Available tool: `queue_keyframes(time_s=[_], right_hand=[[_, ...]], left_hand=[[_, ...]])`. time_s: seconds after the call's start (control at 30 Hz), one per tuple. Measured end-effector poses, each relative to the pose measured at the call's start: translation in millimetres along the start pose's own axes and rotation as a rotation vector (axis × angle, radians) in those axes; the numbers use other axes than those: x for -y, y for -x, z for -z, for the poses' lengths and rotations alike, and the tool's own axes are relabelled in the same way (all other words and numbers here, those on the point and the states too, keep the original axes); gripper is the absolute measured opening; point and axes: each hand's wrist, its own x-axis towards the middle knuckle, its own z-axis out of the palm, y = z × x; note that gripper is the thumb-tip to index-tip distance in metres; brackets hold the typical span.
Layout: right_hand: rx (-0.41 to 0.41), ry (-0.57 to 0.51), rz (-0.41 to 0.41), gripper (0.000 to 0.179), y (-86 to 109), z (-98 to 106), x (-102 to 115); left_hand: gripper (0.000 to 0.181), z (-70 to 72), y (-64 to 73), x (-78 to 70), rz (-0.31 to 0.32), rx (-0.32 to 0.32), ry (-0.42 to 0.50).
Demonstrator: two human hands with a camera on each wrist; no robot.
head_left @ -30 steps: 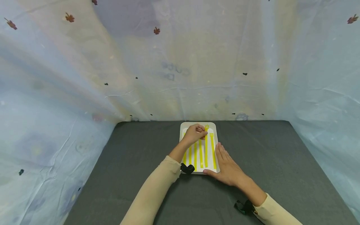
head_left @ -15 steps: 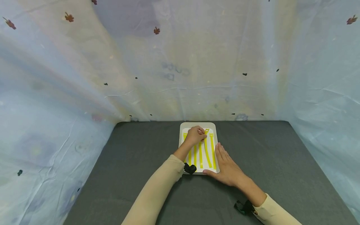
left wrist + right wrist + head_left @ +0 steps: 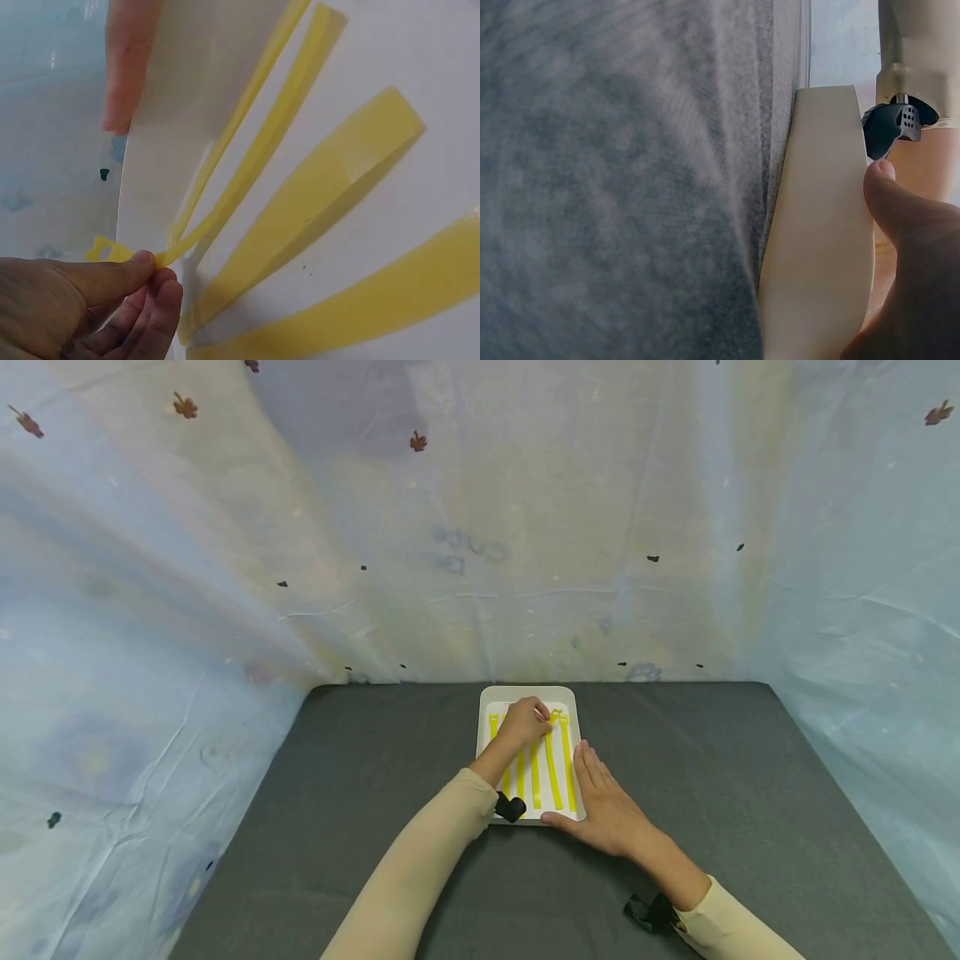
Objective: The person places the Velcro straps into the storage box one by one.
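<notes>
In the head view my left hand (image 3: 522,723) is over the upper part of a white tray (image 3: 510,694). Between thumb and fingertips it pinches a yellow cable tie (image 3: 264,146) close to its slotted head, as the left wrist view shows. The tie's tail runs down over the tray. Several more yellow cable ties (image 3: 567,768) lie lengthwise in a row there, partly hidden by my left hand. My right hand (image 3: 613,817) rests along the tray's lower right corner, its fingers straight on the right side and its thumb (image 3: 900,202) at the near edge.
A dark grey cloth (image 3: 712,793) covers the table under the tray. Pale patterned curtains (image 3: 480,527) hang behind and on both sides. Each wrist carries a small black camera (image 3: 511,808).
My left hand has moved slightly down and right with the cable tie, whose head now sits lower and nearer the rightmost tie. The right hand has stayed put.
</notes>
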Motion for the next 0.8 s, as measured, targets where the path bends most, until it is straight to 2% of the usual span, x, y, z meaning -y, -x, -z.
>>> queue_keyframes(time_s=[0.4, 0.8], right_hand=[[0.003, -0.005, 0.008, 0.123, 0.6, 2.3, 0.6], [0.001, -0.005, 0.015, 0.123, 0.4, 1.8, 1.3]], left_hand=[[0.015, -2.5, 1.7, -8.5, 0.037, 0.012, -0.121], [0.027, -4.5, -0.1, -5.4, 0.064, 0.018, -0.191]])
